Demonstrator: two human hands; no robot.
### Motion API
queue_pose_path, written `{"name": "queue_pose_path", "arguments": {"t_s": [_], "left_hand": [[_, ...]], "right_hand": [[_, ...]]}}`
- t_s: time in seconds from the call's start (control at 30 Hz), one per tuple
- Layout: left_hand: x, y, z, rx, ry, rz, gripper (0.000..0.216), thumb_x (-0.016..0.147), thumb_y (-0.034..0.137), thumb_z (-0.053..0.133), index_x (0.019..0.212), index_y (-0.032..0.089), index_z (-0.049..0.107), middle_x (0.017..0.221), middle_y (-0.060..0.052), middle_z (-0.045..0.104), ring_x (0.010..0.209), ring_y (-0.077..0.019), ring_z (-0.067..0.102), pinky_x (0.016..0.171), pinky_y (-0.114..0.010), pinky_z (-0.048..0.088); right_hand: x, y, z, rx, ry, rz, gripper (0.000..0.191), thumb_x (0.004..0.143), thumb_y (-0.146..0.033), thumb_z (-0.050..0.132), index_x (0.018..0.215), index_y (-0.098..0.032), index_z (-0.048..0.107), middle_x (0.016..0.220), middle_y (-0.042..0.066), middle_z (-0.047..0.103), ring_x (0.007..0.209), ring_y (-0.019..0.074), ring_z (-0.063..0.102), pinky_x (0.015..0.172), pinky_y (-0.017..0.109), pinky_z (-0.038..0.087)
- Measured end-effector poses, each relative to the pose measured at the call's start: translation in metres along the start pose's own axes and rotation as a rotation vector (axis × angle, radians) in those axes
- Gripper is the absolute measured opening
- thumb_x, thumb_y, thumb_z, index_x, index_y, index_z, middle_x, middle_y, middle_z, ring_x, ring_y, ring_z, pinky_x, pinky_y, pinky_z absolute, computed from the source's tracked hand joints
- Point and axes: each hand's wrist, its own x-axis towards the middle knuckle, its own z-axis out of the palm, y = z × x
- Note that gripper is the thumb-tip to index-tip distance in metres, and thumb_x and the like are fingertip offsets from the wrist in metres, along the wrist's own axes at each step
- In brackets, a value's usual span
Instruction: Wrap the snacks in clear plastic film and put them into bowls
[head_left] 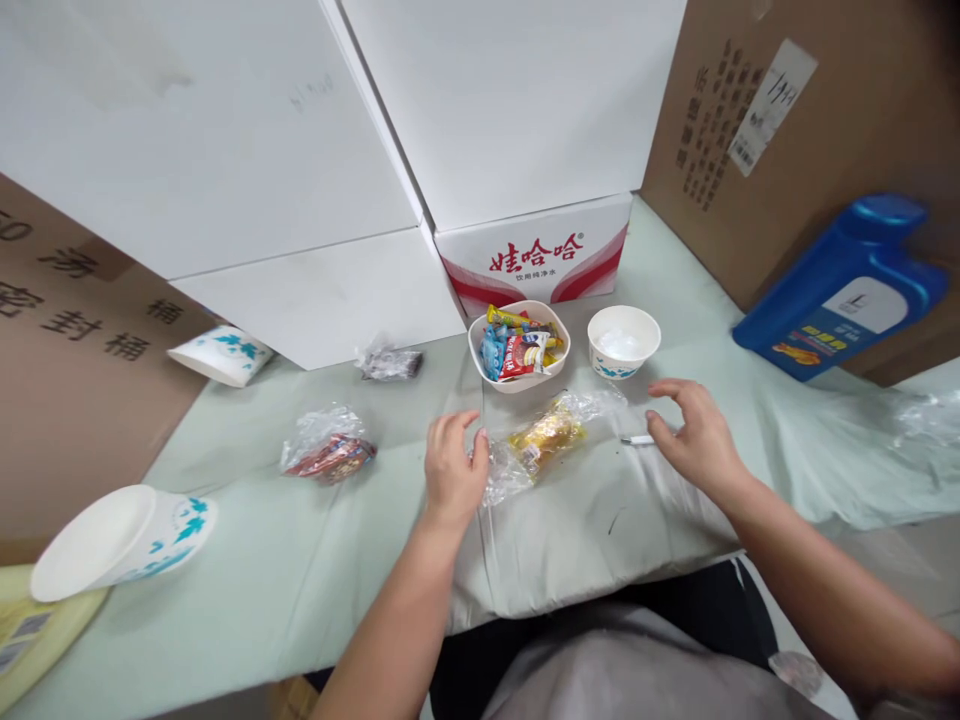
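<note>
A clear plastic bag with yellow-wrapped snacks lies on the cloth between my hands. My left hand is at the bag's left end, its thumb and fingers apart; whether it touches the plastic I cannot tell. To the right, my right hand hovers with fingers curved and apart, holding nothing. Its thumb is close to a thin white stick-like item. Behind the bag stand a white bowl of colourful wrapped snacks and a paper bowl with crumpled clear plastic inside.
Left on the cloth are a bag of red packets, a small dark packet and two tipped paper bowls, one near and one far. A blue bottle leans at right. White and brown cartons wall the back and sides.
</note>
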Motion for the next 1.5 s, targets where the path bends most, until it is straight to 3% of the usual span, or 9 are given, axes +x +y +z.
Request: {"name": "queue_pose_path", "arguments": {"t_s": [0.17, 0.3, 0.5, 0.63, 0.83, 1.0, 1.2, 1.33, 1.5], "left_hand": [[-0.003, 0.037, -0.004, 0.169, -0.326, 0.172, 0.025, 0.087, 0.033, 0.062, 0.105, 0.017, 0.066, 0.092, -0.008, 0.068, 0.091, -0.0263, 0.058, 0.079, -0.040, 0.045], [-0.013, 0.054, -0.009, 0.275, -0.296, 0.339, 0.007, 0.086, 0.017, 0.061, 0.087, 0.018, 0.068, 0.082, -0.007, 0.065, 0.089, -0.0254, 0.057, 0.080, -0.041, 0.045], [-0.045, 0.072, -0.027, 0.222, -0.297, 0.594, 0.019, 0.090, 0.008, 0.049, 0.084, 0.018, 0.065, 0.095, -0.008, 0.067, 0.100, -0.0236, 0.059, 0.084, -0.036, 0.050], [-0.055, 0.075, -0.028, 0.159, -0.356, 0.496, 0.011, 0.089, 0.017, 0.054, 0.095, 0.017, 0.063, 0.106, -0.009, 0.067, 0.101, -0.0251, 0.060, 0.084, -0.038, 0.053], [-0.031, 0.059, -0.029, 0.005, -0.390, 0.280, 0.013, 0.093, 0.018, 0.049, 0.086, 0.019, 0.059, 0.086, -0.005, 0.067, 0.082, -0.0196, 0.062, 0.074, -0.034, 0.053], [-0.015, 0.057, -0.044, -0.085, -0.465, 0.221, 0.014, 0.093, 0.022, 0.049, 0.084, 0.020, 0.059, 0.080, -0.003, 0.066, 0.078, -0.0187, 0.061, 0.072, -0.032, 0.049], [0.001, 0.050, -0.049, -0.293, -0.566, -0.129, 0.014, 0.088, 0.031, 0.058, 0.082, 0.020, 0.063, 0.073, 0.001, 0.065, 0.066, -0.0133, 0.059, 0.063, -0.024, 0.045], [0.012, 0.042, -0.042, -0.454, -0.599, -0.282, 0.018, 0.083, 0.035, 0.060, 0.079, 0.018, 0.063, 0.068, 0.000, 0.066, 0.063, -0.0131, 0.059, 0.058, -0.023, 0.044], [0.021, 0.037, -0.049, -0.435, -0.499, -0.175, 0.019, 0.086, 0.035, 0.060, 0.081, 0.018, 0.065, 0.078, -0.004, 0.070, 0.069, -0.0156, 0.063, 0.062, -0.026, 0.048]], "right_hand": [[0.029, -0.045, 0.011, 0.078, -0.273, -0.435, 0.034, 0.089, -0.022, 0.057, 0.122, -0.015, 0.054, 0.121, 0.014, 0.063, 0.120, 0.0275, 0.053, 0.101, 0.047, 0.043], [0.036, -0.060, 0.032, -0.002, -0.554, -0.702, 0.047, 0.086, -0.020, 0.061, 0.132, -0.014, 0.051, 0.128, 0.012, 0.061, 0.128, 0.0286, 0.046, 0.114, 0.054, 0.025], [0.010, -0.059, 0.020, -0.156, -0.646, -0.798, 0.016, 0.091, -0.012, 0.050, 0.088, -0.017, 0.065, 0.082, 0.005, 0.063, 0.087, 0.0211, 0.055, 0.112, 0.052, 0.026], [-0.010, -0.059, -0.001, -0.091, -0.714, -0.796, 0.017, 0.094, -0.018, 0.050, 0.082, -0.017, 0.063, 0.087, 0.008, 0.062, 0.090, 0.0216, 0.052, 0.092, 0.042, 0.042], [-0.025, -0.063, -0.020, -0.070, -0.808, -0.786, 0.023, 0.097, -0.015, 0.041, 0.084, -0.016, 0.059, 0.083, 0.007, 0.061, 0.078, 0.0194, 0.049, 0.069, 0.033, 0.040], [-0.030, -0.061, -0.034, -0.060, -0.731, -0.743, 0.025, 0.096, -0.014, 0.036, 0.087, -0.017, 0.059, 0.082, 0.007, 0.061, 0.073, 0.0198, 0.049, 0.065, 0.034, 0.038], [-0.016, -0.047, -0.035, 0.021, -0.326, -0.500, 0.017, 0.095, -0.013, 0.042, 0.093, -0.017, 0.059, 0.084, 0.007, 0.066, 0.077, 0.0179, 0.057, 0.070, 0.033, 0.042], [-0.006, -0.047, -0.031, 0.050, -0.202, -0.441, 0.014, 0.094, -0.013, 0.047, 0.092, -0.019, 0.059, 0.085, 0.006, 0.068, 0.077, 0.0179, 0.061, 0.071, 0.033, 0.046], [-0.007, -0.046, -0.029, 0.082, -0.166, -0.521, 0.018, 0.091, -0.009, 0.047, 0.095, -0.020, 0.061, 0.100, 0.008, 0.071, 0.090, 0.0193, 0.065, 0.079, 0.036, 0.050]]}}
